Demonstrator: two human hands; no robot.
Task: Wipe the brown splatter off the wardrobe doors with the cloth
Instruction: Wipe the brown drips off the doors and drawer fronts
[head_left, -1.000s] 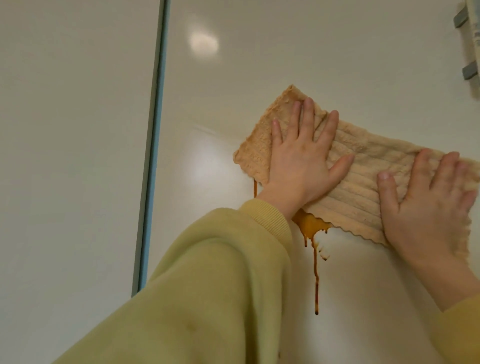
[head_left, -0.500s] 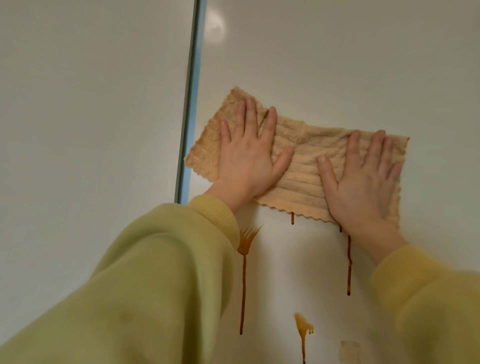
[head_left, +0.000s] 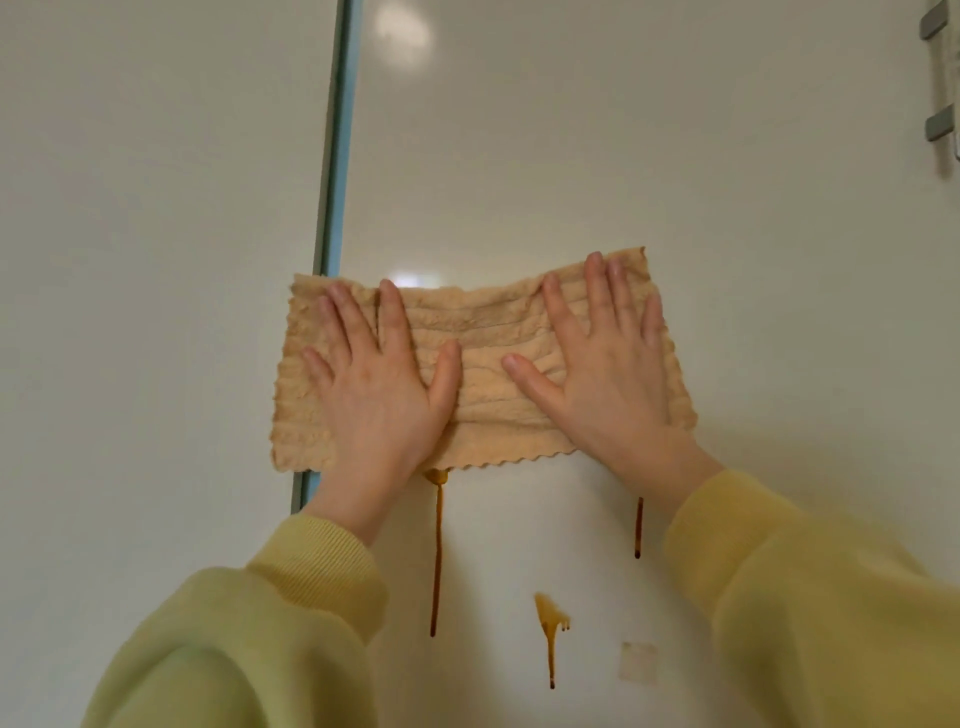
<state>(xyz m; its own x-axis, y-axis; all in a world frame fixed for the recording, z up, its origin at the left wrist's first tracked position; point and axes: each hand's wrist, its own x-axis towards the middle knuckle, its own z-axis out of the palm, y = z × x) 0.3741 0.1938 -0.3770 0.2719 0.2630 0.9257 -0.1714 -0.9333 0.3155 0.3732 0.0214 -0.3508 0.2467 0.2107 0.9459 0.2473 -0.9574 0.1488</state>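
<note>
Your ribbed, fleecy cloth (head_left: 483, 358) meets the smooth, glossy wardrobe door (head_left: 623, 156), its brown splatter (head_left: 437, 545) wet and shiny, near your soft, rib-cuffed knit sleeve (head_left: 311, 571).

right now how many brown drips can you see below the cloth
3: a long run from the cloth edge by the left hand, a short one below the right hand, a splat lowest. The cloth may hide more.

cloth (head_left: 485, 379) ×1 | hands ×2: left hand (head_left: 379, 410), right hand (head_left: 613, 384) | yellow sleeves (head_left: 249, 639) ×2, lower corners | wardrobe doors (head_left: 623, 156) ×2, left and right of frame | brown drips (head_left: 437, 551) ×3, lower centre | grey brackets (head_left: 939, 126) ×2, upper right | pale square patch (head_left: 638, 661) ×1
</note>
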